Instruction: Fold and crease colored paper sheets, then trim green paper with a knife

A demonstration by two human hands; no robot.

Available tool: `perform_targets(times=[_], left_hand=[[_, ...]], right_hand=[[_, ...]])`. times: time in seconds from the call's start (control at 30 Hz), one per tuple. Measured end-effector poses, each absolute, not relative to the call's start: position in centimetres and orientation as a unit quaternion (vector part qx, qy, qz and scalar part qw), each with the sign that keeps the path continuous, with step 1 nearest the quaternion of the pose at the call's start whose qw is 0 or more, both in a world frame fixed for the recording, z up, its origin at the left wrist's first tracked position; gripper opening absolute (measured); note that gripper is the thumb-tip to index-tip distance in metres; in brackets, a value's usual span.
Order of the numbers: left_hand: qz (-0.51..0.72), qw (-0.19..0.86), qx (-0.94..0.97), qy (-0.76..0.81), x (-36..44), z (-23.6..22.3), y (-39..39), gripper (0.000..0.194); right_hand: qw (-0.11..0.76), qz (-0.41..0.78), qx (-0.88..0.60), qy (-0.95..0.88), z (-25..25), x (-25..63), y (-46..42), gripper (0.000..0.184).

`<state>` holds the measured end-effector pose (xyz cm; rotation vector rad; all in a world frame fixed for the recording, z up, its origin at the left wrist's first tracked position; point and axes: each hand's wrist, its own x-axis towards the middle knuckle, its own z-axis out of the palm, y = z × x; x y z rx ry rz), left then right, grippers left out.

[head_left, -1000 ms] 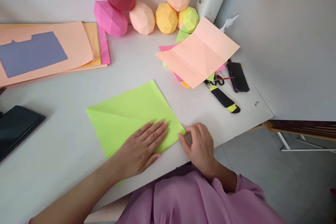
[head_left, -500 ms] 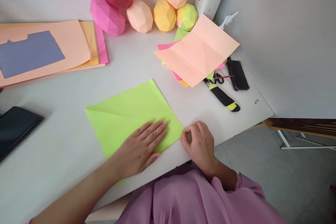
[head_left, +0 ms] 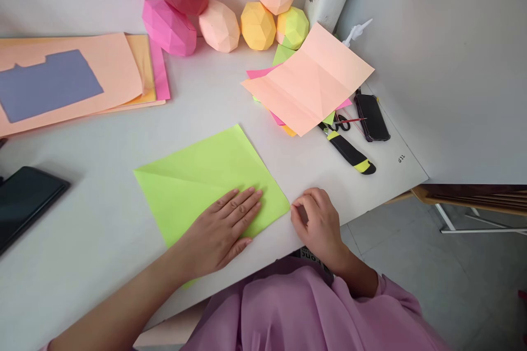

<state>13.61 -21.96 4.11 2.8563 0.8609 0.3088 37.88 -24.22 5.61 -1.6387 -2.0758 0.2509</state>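
Observation:
A bright green sheet of paper [head_left: 206, 153] lies on the table at an angle, with a crease running from its left corner. My left hand [head_left: 226, 230] rests flat on the lower part of this sheet, fingers stretched out, covering some of its near edge. Just by the sheet's right corner, my right hand [head_left: 317, 222] has thumb and forefinger closed in a pinch. Its fingertips meet or almost meet that corner; whether they grip its tip I cannot tell.
Loose coloured sheets [head_left: 308, 82] lie beyond, with a black and yellow cutter [head_left: 349, 152], scissors [head_left: 342, 122] and a phone [head_left: 371, 117] beside them. Faceted paper shapes [head_left: 218, 26] stand along the wall. Larger sheets [head_left: 111, 71] and a black device [head_left: 31, 200] are at left.
My right hand has shifted slightly right, and its fingertips no longer overlap the green sheet's corner as before. My left hand and the sheet stay in place.

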Motion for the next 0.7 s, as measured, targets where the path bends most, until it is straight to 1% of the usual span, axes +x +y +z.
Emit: perform_targets(times=[0.33,0.47,0.6,0.7], left_hand=[[0.088,0.076,0.955,0.272,13.3,3.7,-22.0,0.063],[0.091,0.073,0.956,0.269,13.4,3.8,-21.9,0.062],[0.092,0.073,0.955,0.271,13.4,3.9,-21.9,0.062],[0.094,0.071,0.955,0.271,13.5,3.9,-21.9,0.062]], right_hand=[[0.276,0.129,-0.581,-0.755,5.6,38.8,-23.6,0.012],[0.272,0.102,-0.593,-0.751,5.4,38.1,-23.8,0.009],[0.228,0.044,-0.598,-0.767,5.1,37.4,-23.9,0.026],[0.214,0.028,-0.599,-0.771,5.0,37.4,-23.9,0.030]])
